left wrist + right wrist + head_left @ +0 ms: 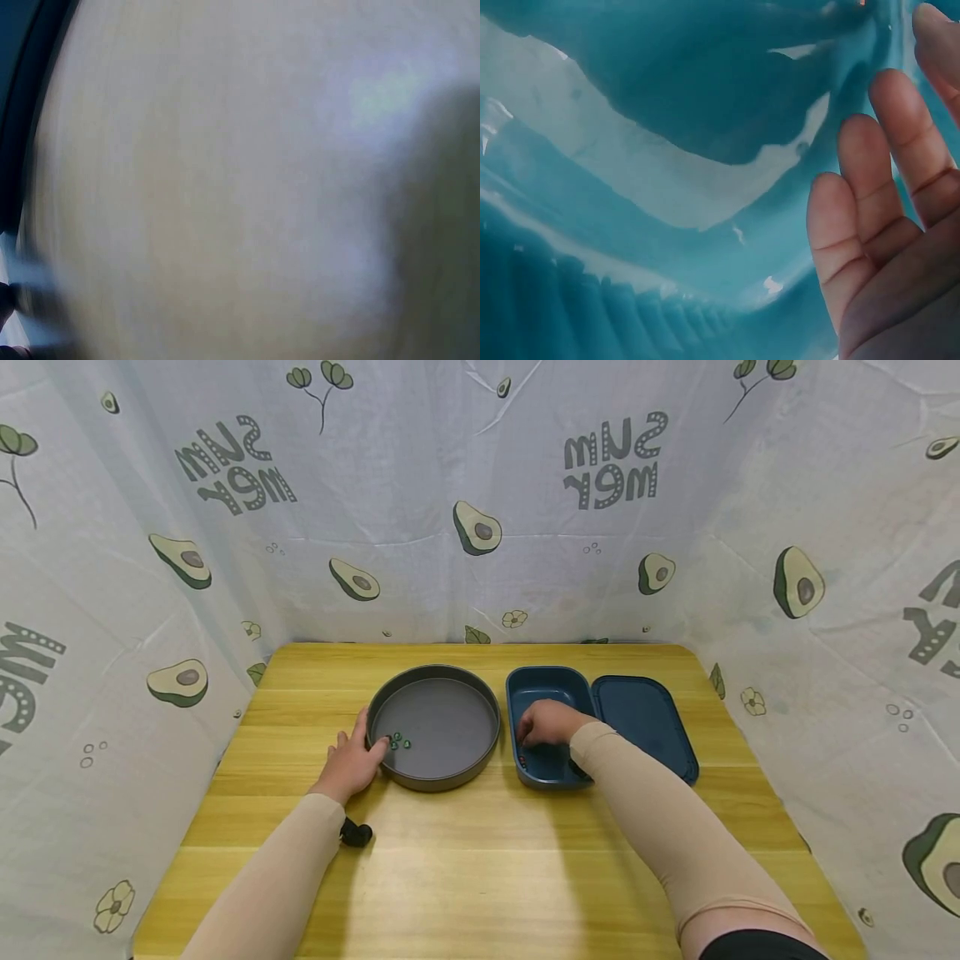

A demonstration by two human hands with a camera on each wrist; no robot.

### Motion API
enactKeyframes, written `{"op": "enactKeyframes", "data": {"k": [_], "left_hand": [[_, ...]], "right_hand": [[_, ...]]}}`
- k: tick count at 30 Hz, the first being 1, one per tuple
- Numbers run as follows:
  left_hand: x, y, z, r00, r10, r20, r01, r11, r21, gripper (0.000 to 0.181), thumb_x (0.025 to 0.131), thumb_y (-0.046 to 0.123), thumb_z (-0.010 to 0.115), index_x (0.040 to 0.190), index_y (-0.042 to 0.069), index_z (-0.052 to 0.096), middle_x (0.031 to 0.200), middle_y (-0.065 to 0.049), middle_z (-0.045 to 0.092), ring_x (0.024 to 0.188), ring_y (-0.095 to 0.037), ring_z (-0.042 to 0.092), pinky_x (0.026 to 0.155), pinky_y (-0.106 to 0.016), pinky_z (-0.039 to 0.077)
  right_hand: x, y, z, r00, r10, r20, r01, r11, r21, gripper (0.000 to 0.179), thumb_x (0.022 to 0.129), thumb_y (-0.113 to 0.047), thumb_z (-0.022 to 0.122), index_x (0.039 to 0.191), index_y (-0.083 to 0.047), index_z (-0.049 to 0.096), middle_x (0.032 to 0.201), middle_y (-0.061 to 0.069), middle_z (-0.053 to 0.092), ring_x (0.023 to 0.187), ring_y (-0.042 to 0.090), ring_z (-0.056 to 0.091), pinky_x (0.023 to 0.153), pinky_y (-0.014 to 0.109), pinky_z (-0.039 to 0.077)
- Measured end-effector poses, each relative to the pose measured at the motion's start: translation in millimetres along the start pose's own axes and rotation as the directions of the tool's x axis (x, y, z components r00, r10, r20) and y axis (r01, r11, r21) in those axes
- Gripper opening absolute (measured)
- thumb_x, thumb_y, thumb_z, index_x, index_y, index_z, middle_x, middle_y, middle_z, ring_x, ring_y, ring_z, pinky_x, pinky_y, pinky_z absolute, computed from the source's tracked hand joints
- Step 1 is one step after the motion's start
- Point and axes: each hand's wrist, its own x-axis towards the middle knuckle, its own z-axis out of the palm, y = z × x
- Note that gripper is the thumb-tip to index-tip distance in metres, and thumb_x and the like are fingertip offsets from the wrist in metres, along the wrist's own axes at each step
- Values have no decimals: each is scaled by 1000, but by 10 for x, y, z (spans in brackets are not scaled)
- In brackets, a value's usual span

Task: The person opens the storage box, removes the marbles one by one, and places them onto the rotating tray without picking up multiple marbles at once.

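"Beige sleeves (270,877) came nearest, didn't they?"

"Yes, across the wooden counter (465,877), with a small black device (356,835) sticking out by the left wrist. Past it, the left grip (350,765) was clamped on the left rim of the round grey pan (450,718), thumb over the edge, fingers outside."

"Anything in that pan?"

"A few green beads (407,744), lying on its floor near the thumb."

"And to the right?"

"Some dark reddish bits (522,762), too small to name surely, lay at the near-left corner inside the blue rectangular container (543,683). The right grip (551,722) was bent down into it. Close up, the visible fingers (832,217) stood slightly apart, but the thumb was hidden, so I couldn't tell whether anything was pinched."

"Which step was that, in your view?"

"Picking small pieces out of the container, I judged, with the pan steadied for them."

"So what did the next move call for?"

"Probably a fine fingertip pinch on one bit, then a lift clear of the container's wall before any sideways travel. A hurried pinch could have sent it skidding."

"And farther off?"

"Just right of the container, the dark blue lid (645,718) lay flat; behind everything hung the avocado-print curtain (420,485)."
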Motion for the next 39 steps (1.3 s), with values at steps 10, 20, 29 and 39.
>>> {"op": "enactKeyframes", "data": {"k": [10,20,29,39], "left_hand": [[-3,-12,-15,1000,1,4,-1,1000,9,81,108,59,37,171,30,-7,170,-39,6,154,-66,1,124,-77,6],[2,-23,-7,1000,6,0,-6,1000,-4,83,107,57,39,171,28,-4,170,-37,11,158,-60,1,127,-74,2],[-6,-2,-7,1000,8,2,-8,1000,-4,82,108,56,39,171,28,-5,171,-36,11,158,-59,1,127,-73,1],[-10,6,-16,1000,13,3,-13,1000,-7,83,108,56,39,171,26,-5,170,-37,11,158,-59,1,128,-72,-2]], "right_hand": [[-108,-56,-151,995,50,-86,-43,996,79,15,98,-18,73,110,-16,82,111,1,79,103,19,71,97,43,60],[-124,-88,-218,986,38,-165,-18,992,124,15,100,-20,72,112,-16,80,115,3,79,108,22,72,99,45,59],[-109,-272,-277,979,25,-202,14,982,189,19,101,-22,72,117,-14,80,118,5,79,111,25,71,98,45,59],[-19,-562,-245,974,-38,-221,84,976,201,21,103,-22,70,119,-11,79,117,4,78,102,21,70,92,40,59]]}}
